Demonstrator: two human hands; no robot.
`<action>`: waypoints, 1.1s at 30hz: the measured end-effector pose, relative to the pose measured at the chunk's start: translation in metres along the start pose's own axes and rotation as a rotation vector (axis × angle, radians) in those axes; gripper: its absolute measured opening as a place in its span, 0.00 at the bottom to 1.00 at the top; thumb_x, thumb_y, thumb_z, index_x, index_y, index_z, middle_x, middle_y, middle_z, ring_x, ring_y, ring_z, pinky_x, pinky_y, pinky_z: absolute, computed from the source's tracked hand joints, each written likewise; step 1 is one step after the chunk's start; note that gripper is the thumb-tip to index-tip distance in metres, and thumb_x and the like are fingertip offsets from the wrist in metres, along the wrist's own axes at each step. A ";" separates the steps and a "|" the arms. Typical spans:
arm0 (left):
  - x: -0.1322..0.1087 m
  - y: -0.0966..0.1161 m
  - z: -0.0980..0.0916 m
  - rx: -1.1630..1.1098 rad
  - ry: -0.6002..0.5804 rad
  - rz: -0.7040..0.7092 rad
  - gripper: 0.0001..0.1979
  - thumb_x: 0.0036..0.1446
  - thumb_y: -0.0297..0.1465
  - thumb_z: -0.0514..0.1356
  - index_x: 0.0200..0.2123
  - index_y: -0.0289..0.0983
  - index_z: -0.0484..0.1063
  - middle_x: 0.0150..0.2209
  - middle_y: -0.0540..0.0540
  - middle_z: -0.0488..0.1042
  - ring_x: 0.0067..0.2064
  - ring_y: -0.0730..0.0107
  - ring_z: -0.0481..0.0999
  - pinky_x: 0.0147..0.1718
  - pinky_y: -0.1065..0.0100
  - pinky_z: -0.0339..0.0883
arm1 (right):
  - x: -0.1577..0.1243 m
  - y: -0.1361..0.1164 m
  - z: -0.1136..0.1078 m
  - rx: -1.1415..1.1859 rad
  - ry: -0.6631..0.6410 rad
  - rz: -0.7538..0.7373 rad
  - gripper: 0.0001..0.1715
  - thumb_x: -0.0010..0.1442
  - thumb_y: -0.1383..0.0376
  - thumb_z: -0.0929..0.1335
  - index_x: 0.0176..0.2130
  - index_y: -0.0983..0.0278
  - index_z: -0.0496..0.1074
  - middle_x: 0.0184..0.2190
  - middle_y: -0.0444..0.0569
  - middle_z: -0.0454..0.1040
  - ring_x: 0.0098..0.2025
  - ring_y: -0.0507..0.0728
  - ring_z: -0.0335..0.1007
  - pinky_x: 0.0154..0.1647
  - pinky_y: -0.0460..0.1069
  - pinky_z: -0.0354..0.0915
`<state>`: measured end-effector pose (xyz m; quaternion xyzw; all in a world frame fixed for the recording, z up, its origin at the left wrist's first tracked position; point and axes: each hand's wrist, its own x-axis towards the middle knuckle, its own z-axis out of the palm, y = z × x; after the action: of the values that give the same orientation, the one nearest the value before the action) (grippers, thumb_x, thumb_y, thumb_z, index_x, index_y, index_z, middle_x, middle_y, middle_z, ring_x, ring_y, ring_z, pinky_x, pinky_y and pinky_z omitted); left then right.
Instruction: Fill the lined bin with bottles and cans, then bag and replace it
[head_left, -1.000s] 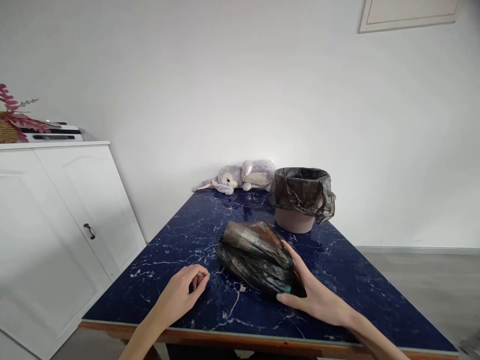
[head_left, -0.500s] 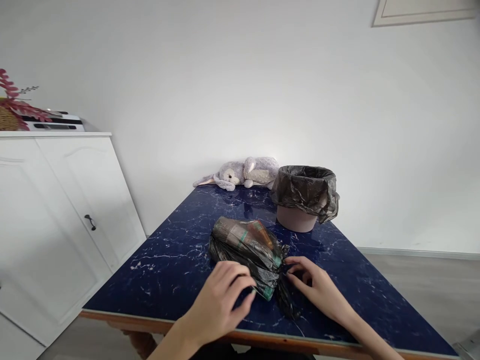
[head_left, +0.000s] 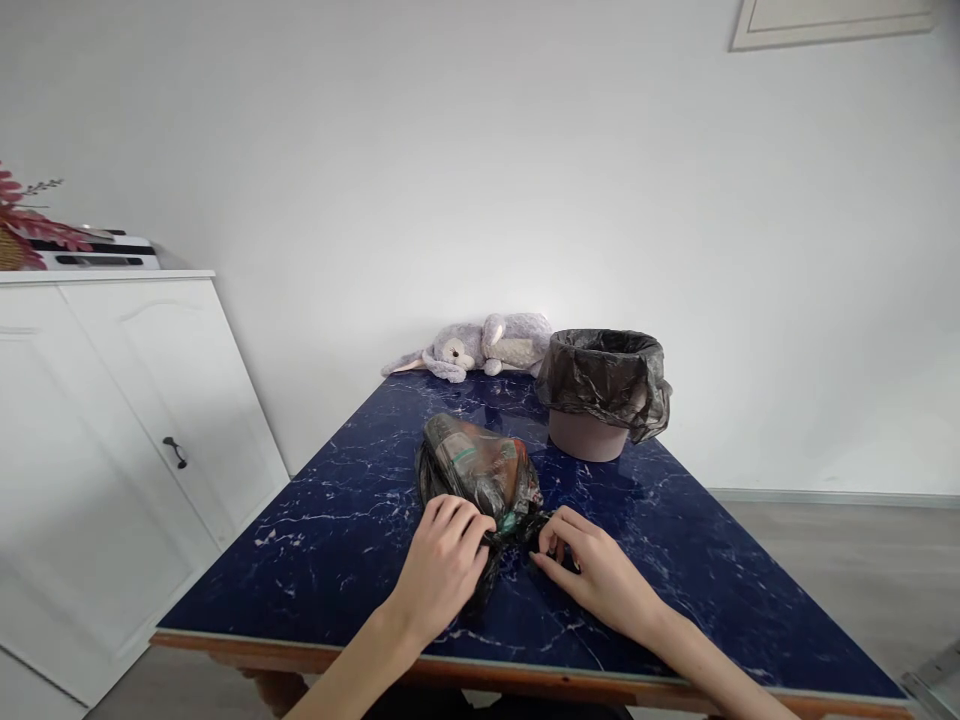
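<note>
A filled black rubbish bag [head_left: 476, 465] lies in the middle of the dark blue marbled table [head_left: 337, 540], with packaging showing through the thin plastic. My left hand [head_left: 442, 565] is closed round the near end of the bag, fingers curled over its gathered neck. My right hand [head_left: 592, 570] pinches the loose plastic of the bag's neck just to the right of it. Both hands meet at the bag's near end, close to the table's front edge.
A small round bin [head_left: 592, 432] lined with a black bag stands behind the filled bag, to the right. A grey plush toy [head_left: 480, 345] lies at the table's far edge by the wall. A white cabinet [head_left: 112, 430] stands to the left.
My left hand came from the bare table onto the bag's near end. My right hand left the bag's side and pinched its neck. The bag turned and bunched up.
</note>
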<state>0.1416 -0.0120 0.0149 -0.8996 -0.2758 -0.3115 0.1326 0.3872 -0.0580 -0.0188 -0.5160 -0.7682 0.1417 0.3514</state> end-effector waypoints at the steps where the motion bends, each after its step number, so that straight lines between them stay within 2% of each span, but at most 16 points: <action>1: 0.000 -0.004 -0.002 -0.011 0.026 -0.010 0.11 0.65 0.20 0.59 0.45 0.41 0.72 0.41 0.45 0.79 0.47 0.54 0.79 0.50 0.50 0.72 | 0.001 -0.002 -0.002 0.008 0.009 -0.004 0.07 0.73 0.63 0.67 0.38 0.58 0.68 0.38 0.45 0.72 0.36 0.56 0.73 0.37 0.50 0.68; 4: 0.006 -0.011 -0.007 -0.061 0.107 -0.059 0.07 0.69 0.24 0.58 0.44 0.41 0.73 0.39 0.45 0.79 0.43 0.57 0.79 0.47 0.54 0.72 | 0.005 -0.009 -0.003 0.029 0.031 -0.022 0.03 0.73 0.62 0.68 0.46 0.57 0.69 0.37 0.44 0.74 0.34 0.56 0.73 0.35 0.49 0.67; 7: 0.019 -0.011 -0.010 -0.130 0.188 -0.111 0.05 0.70 0.26 0.57 0.44 0.41 0.72 0.38 0.45 0.80 0.41 0.60 0.80 0.44 0.58 0.73 | 0.014 -0.016 0.002 -0.056 0.091 -0.054 0.15 0.71 0.59 0.70 0.54 0.57 0.66 0.36 0.42 0.76 0.32 0.55 0.75 0.31 0.48 0.64; 10: 0.033 -0.008 -0.011 -0.200 0.252 -0.113 0.03 0.70 0.28 0.58 0.43 0.41 0.72 0.36 0.46 0.80 0.39 0.61 0.80 0.41 0.61 0.73 | 0.026 -0.023 0.008 -0.207 0.186 -0.102 0.05 0.72 0.61 0.68 0.42 0.58 0.67 0.31 0.42 0.74 0.28 0.55 0.72 0.27 0.47 0.57; 12: 0.042 -0.008 -0.010 -0.208 0.282 -0.108 0.03 0.71 0.30 0.58 0.41 0.41 0.72 0.34 0.47 0.79 0.37 0.62 0.80 0.39 0.63 0.72 | 0.031 -0.026 0.009 -0.254 0.217 -0.123 0.13 0.73 0.63 0.65 0.34 0.58 0.63 0.29 0.43 0.72 0.26 0.54 0.68 0.26 0.47 0.54; 17: 0.053 -0.024 -0.014 -0.150 0.323 -0.186 0.06 0.70 0.28 0.56 0.40 0.40 0.72 0.37 0.45 0.80 0.40 0.61 0.79 0.42 0.60 0.70 | 0.026 -0.025 -0.006 -0.315 0.275 -0.145 0.14 0.73 0.65 0.62 0.33 0.58 0.63 0.27 0.42 0.69 0.23 0.52 0.64 0.27 0.47 0.51; 21: 0.052 -0.038 -0.019 -0.120 0.253 -0.220 0.06 0.69 0.29 0.57 0.36 0.41 0.71 0.36 0.47 0.79 0.39 0.60 0.78 0.41 0.60 0.67 | 0.016 -0.020 -0.027 -0.403 0.322 -0.158 0.13 0.73 0.65 0.62 0.34 0.59 0.67 0.27 0.42 0.68 0.23 0.51 0.62 0.27 0.48 0.50; 25: 0.050 -0.036 -0.022 -0.119 0.192 -0.182 0.04 0.69 0.28 0.57 0.39 0.41 0.70 0.39 0.46 0.79 0.42 0.59 0.78 0.44 0.60 0.68 | 0.012 -0.020 -0.036 -0.532 0.360 -0.180 0.15 0.73 0.66 0.62 0.32 0.60 0.66 0.25 0.41 0.67 0.21 0.50 0.62 0.26 0.47 0.50; 26: 0.051 -0.033 -0.022 -0.123 0.165 -0.147 0.03 0.68 0.27 0.57 0.42 0.40 0.71 0.42 0.45 0.79 0.45 0.59 0.79 0.46 0.60 0.69 | 0.012 -0.020 -0.035 -0.541 0.362 -0.182 0.15 0.72 0.66 0.62 0.32 0.60 0.66 0.24 0.41 0.67 0.21 0.50 0.62 0.26 0.47 0.50; 28: 0.052 -0.028 -0.023 -0.113 0.074 -0.035 0.10 0.68 0.25 0.59 0.50 0.40 0.70 0.48 0.43 0.78 0.49 0.58 0.78 0.49 0.59 0.71 | 0.013 -0.019 -0.033 -0.535 0.360 -0.183 0.15 0.72 0.66 0.63 0.31 0.60 0.66 0.24 0.40 0.67 0.21 0.50 0.63 0.26 0.47 0.49; 30: 0.053 -0.024 -0.023 -0.072 -0.059 0.109 0.16 0.67 0.25 0.62 0.57 0.40 0.69 0.50 0.43 0.77 0.50 0.57 0.79 0.49 0.59 0.72 | 0.013 -0.018 -0.030 -0.514 0.362 -0.184 0.14 0.73 0.66 0.63 0.32 0.60 0.66 0.24 0.39 0.68 0.21 0.50 0.64 0.26 0.47 0.50; 33: 0.054 -0.022 -0.020 -0.030 -0.185 0.255 0.15 0.64 0.27 0.69 0.52 0.40 0.73 0.44 0.46 0.80 0.43 0.59 0.81 0.42 0.61 0.73 | 0.009 -0.017 -0.027 -0.492 0.354 -0.180 0.13 0.72 0.66 0.63 0.33 0.59 0.65 0.24 0.38 0.68 0.21 0.50 0.65 0.26 0.47 0.50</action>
<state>0.1543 0.0198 0.0662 -0.9540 -0.1659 -0.2121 0.1317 0.3922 -0.0615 0.0141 -0.5321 -0.7490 -0.1721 0.3552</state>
